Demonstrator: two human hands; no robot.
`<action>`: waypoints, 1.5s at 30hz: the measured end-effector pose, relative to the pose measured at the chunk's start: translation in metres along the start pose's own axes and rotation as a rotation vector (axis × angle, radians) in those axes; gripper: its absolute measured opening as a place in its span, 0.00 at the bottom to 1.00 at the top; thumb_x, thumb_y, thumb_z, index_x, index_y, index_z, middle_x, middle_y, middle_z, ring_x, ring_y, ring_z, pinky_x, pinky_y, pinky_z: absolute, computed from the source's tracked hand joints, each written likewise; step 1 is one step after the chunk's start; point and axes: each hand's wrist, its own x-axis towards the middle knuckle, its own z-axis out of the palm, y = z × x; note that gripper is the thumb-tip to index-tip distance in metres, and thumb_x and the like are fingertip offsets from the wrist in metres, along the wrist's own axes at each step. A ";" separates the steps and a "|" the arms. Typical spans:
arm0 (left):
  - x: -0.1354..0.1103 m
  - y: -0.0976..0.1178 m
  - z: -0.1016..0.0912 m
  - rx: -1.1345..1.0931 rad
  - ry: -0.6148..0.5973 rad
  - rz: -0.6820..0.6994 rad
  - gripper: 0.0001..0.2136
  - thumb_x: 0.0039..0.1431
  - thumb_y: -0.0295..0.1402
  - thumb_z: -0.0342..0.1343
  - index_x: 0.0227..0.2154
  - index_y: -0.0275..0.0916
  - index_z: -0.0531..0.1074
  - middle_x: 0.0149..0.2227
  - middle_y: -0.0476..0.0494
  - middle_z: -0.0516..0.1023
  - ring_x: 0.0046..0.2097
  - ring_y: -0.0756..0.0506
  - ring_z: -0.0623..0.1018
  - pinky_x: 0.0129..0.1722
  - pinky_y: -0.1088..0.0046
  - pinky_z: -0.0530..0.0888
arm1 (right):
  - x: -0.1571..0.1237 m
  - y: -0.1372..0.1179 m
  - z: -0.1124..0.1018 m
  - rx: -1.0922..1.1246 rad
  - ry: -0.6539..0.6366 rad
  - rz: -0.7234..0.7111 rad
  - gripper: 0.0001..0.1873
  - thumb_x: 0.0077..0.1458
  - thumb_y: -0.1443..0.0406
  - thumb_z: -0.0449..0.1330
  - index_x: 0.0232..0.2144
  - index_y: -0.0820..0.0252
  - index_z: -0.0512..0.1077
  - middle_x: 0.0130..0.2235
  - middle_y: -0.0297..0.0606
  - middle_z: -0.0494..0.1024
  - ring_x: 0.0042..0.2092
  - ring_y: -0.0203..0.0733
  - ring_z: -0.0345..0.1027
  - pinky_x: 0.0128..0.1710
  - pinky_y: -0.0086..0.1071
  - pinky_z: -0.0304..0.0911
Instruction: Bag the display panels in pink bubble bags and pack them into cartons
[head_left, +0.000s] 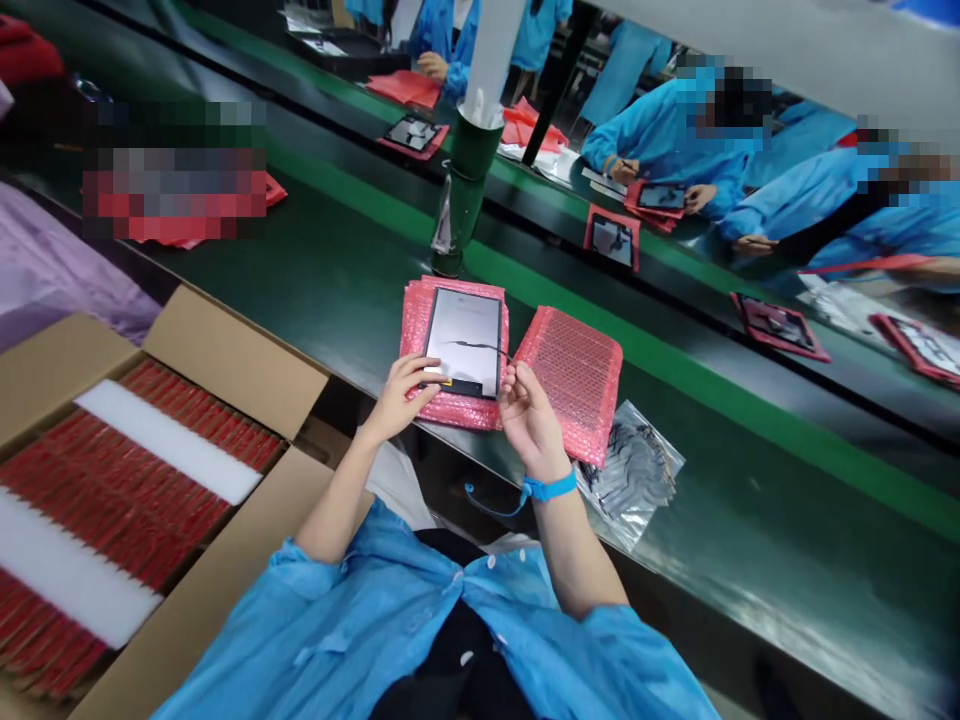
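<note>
- A carton [232, 360] is standing open at the left, its cardboard flaps folded back so that rows of slim red packs [112, 470] are showing between white foam strips [169, 440].
- The left grip [397, 397] is lying across the lower corner of a tablet [463, 342], apparently pinning it down; I cannot tell whether it is clenched or merely pressing.
- The tablet is sitting on a stack of pink bubble bags [414, 335], whose dimpled plastic is cushioning its glossy, pale screen, on the dark desk [352, 300].
- A thin dark strip [472, 346] is stretching across the screen toward the right grip [529, 415].
- That grip is pinching thumb and fingers together at the strip's end, seemingly grasping it, with a blue wristband [551, 487] trailing a cord.
- A single pink bag [574, 385] is lying flat beside it, and a crumpled silver bag [634, 475] is hanging partly over the desk edge.
</note>
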 end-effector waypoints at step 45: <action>-0.001 0.002 0.001 -0.039 0.030 -0.034 0.09 0.74 0.41 0.60 0.51 0.46 0.75 0.62 0.40 0.81 0.71 0.37 0.70 0.74 0.47 0.66 | 0.060 0.006 0.029 -1.241 -0.635 -0.037 0.24 0.61 0.44 0.69 0.33 0.57 0.72 0.24 0.27 0.72 0.21 0.32 0.61 0.23 0.29 0.56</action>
